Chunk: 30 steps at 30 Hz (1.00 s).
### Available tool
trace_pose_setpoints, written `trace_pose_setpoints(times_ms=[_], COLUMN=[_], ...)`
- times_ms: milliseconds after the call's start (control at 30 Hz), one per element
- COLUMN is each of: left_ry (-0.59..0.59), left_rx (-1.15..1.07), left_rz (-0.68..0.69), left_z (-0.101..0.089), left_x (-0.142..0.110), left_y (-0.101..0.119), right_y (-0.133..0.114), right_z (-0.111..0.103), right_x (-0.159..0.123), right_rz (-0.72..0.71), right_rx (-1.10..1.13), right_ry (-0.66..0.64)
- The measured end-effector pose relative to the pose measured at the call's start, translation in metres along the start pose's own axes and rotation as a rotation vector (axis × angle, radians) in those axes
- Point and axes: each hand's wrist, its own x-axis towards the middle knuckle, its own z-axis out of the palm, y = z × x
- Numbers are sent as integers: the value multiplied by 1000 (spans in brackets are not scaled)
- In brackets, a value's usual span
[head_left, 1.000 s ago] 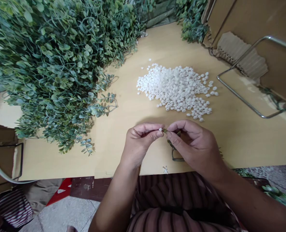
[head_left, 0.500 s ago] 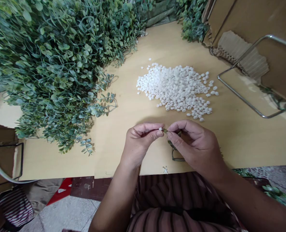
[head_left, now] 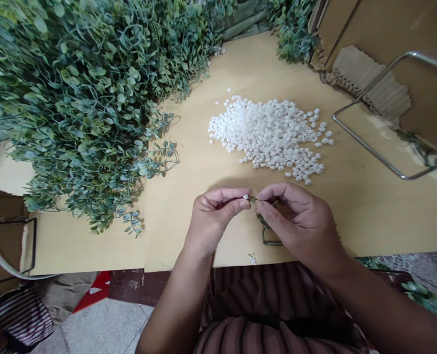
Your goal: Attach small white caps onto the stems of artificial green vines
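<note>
Near the table's front edge, my left hand pinches a small white bead-like bud between thumb and forefinger. Facing it, my right hand is closed on a green artificial sprig, whose tip meets the bud. Most of the sprig lies hidden behind the right fingers; a few leaves and a bent stem show below them. Beyond both hands spreads a loose pile of white buds.
Heaped artificial greenery covers the table's left side. At the right stands a torn cardboard box with a bent metal rod frame before it. A small white cross-shaped scrap lies at the front edge. Another person's striped sleeve shows lower left.
Both hands hold almost the same pose, bud and sprig tip still together. At lower left, the other person's striped sleeve has shifted slightly.
</note>
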Motion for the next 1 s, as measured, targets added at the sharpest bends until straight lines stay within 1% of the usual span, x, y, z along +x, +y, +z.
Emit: trace_pose_setpoints(times_ms=[233, 500, 767, 1000], left_ry=[-11, 7, -6, 3], left_rx=[1, 18, 19, 28], left_rz=[-2, -18, -25, -5], left_z=[-1, 0, 0, 1], left_x=[0, -1, -1, -1], left_y=[-1, 0, 0, 0], right_y=[3, 1, 2, 2], right_z=[0, -1, -3, -3], right_x=[-1, -2, -2, -3], right_rz=[-3, 5, -6, -21], right_rx=[-16, -34, -22, -66], right_ry=[1, 1, 8, 8])
